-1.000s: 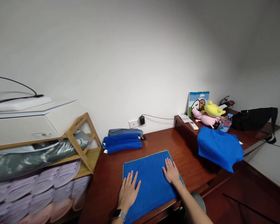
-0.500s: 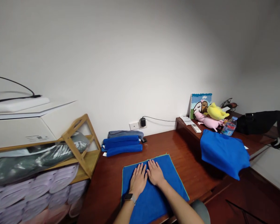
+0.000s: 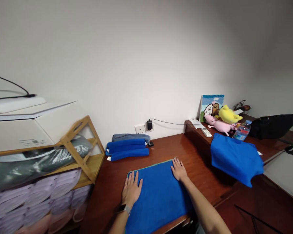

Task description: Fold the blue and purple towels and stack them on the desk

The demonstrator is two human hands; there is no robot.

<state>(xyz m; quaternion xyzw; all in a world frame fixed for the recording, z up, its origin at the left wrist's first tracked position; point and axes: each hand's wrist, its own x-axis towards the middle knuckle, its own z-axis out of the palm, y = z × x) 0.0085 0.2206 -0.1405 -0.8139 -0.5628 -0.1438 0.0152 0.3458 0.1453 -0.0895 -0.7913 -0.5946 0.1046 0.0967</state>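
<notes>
A blue cloth (image 3: 156,195) with a green edge lies spread flat on the brown wooden desk (image 3: 200,182). My left hand (image 3: 132,191) rests flat on its far left corner, fingers stretched out and a watch on the wrist. On the far right corner lies my right hand (image 3: 179,169), palm down with the fingers extended. Behind the cloth, near the wall, sit rolled blue towels (image 3: 128,150) with a grey-blue one (image 3: 127,137) at the back.
Another blue cloth (image 3: 236,159) drapes over the raised shelf at right, beside a water bottle (image 3: 243,130), plush toys (image 3: 228,114) and a remote (image 3: 206,132). A black bag (image 3: 271,126) lies farther right. At left stands a wooden rack (image 3: 88,152). A plugged-in charger (image 3: 149,124) trails a cable.
My hands have slid apart from the cloth's far middle, the left going left and the right going right, out to the two far corners. The cloth looks flatter.
</notes>
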